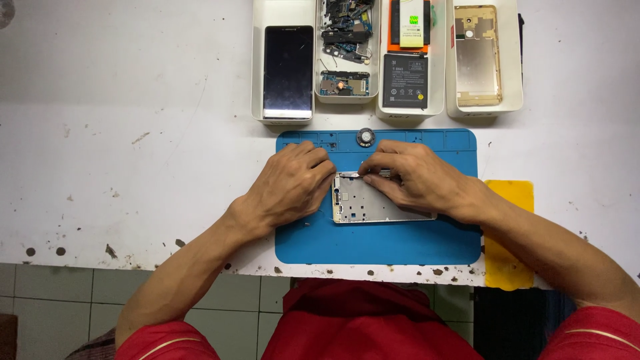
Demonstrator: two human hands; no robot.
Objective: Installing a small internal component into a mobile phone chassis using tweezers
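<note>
**Both your hands are on the phone frame**

Your left hand (293,187) rests on the left end of the phone frame (373,203). Its fingers are curled down, and the tips press on the frame's top left corner. Your right hand (417,177) lies over the right side of the frame. Its fingertips are pinched together at the top edge, and they seem to hold a tiny part there. The part is too small to make out.

The frame is silver and lies flat between your two hands, with its bare inside facing up. Your right hand hides its right end. It sits on a blue mat (373,243), and both hands rest on that mat too.

Just past your fingertips, at the far edge of the mat, lies a small round part (365,137). Nothing stands between it and your hands.

Farther away from you sit four white trays in a row. The tray beyond your left hand holds a phone screen (288,72), dark side up. The next tray (319,67) is full of little circuit boards. Beyond your right hand lies a black battery (405,81) in the third tray, and a gold back cover (477,57) in the last one.

To the right of your right wrist, a yellow sheet (510,260) sticks out from under the mat. All of it is on a white table (133,133) with dark spots.
</note>
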